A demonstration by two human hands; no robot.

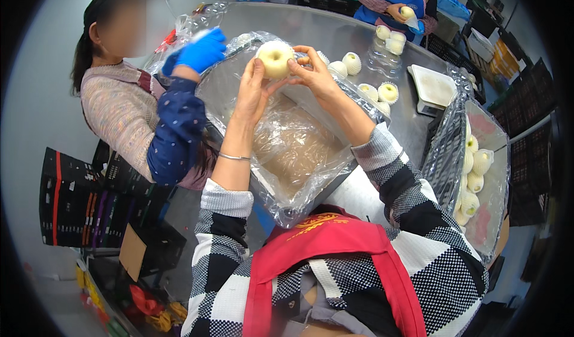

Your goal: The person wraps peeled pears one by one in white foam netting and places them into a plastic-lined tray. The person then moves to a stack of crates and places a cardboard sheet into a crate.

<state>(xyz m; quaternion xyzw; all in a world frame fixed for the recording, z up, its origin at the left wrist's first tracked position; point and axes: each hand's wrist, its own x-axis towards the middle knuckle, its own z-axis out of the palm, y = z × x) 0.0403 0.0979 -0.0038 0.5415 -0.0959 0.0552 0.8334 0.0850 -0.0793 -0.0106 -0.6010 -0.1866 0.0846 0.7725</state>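
Observation:
Both hands hold one pale yellow apple-like fruit in a white foam net, over the far end of a crate lined with clear plastic film. My left hand grips the fruit from the left and below, thumb on its side. My right hand has its thumb and fingers against the fruit's right side. Crumpled clear film covers a brown surface inside the crate. More fruits in foam nets rest on the metal table just beyond my right hand.
At the left, a co-worker's blue-gloved hand is near the crate. A white-topped scale and clear plastic packaging stand on the table. Right of me, a film-lined crate holds netted fruits. Another person across the table holds a fruit.

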